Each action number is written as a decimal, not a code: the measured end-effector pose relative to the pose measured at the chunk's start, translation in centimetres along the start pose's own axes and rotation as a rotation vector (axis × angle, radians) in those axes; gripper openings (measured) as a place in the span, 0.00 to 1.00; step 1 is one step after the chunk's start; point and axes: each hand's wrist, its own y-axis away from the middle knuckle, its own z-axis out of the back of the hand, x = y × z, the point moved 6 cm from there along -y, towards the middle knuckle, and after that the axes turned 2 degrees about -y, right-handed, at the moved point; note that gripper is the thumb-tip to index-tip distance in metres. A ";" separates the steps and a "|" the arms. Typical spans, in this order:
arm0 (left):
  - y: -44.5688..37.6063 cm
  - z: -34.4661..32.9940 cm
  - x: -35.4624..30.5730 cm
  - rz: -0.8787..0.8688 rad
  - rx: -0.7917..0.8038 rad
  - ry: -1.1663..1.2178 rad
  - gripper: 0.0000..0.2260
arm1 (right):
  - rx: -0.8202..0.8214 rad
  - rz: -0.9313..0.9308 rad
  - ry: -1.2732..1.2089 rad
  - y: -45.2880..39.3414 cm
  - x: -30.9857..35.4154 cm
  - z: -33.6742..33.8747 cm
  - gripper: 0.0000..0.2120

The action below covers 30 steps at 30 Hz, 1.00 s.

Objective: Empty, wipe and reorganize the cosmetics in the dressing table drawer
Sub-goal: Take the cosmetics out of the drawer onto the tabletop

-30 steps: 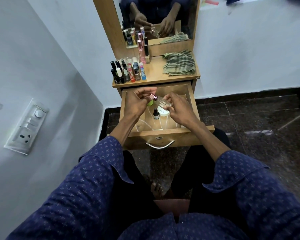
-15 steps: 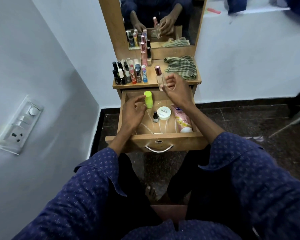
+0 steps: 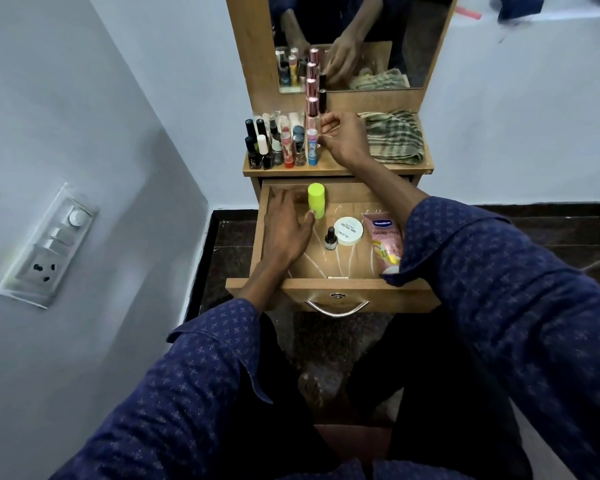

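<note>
the pink tube (image 3: 385,240) lying at the right side of the open drawer (image 3: 329,288) carries a blue badge reading "vaseline"; below the badge runs a line of pale lettering that is too blurred to make out. the round white tub (image 3: 349,230) just left of the tube has "nail polish" printed on its lid, with more small print beside it that cannot be read clearly.

Neon-green bottle (image 3: 316,200); pink tube (image 3: 385,241); green-and-tan checked cloth (image 3: 393,136); navy sleeves (image 3: 492,271) with small pale crosses.
</note>
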 end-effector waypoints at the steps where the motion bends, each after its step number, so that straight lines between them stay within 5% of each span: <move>1: -0.2 0.0 0.2 0.007 -0.004 0.015 0.19 | -0.001 0.002 0.003 -0.3 0.1 -0.3 0.09; 18: -5.1 -1.7 0.6 0.171 0.046 -0.021 0.22 | -0.034 0.089 -0.044 6.1 -1.8 2.8 0.06; 23: -4.5 -2.2 0.0 0.184 0.033 0.004 0.19 | 0.238 0.034 -0.008 11.2 -4.1 2.0 0.01; 30: -3.4 -1.0 0.4 0.175 0.035 -0.004 0.17 | 0.539 0.067 0.143 15.0 -6.5 0.1 0.16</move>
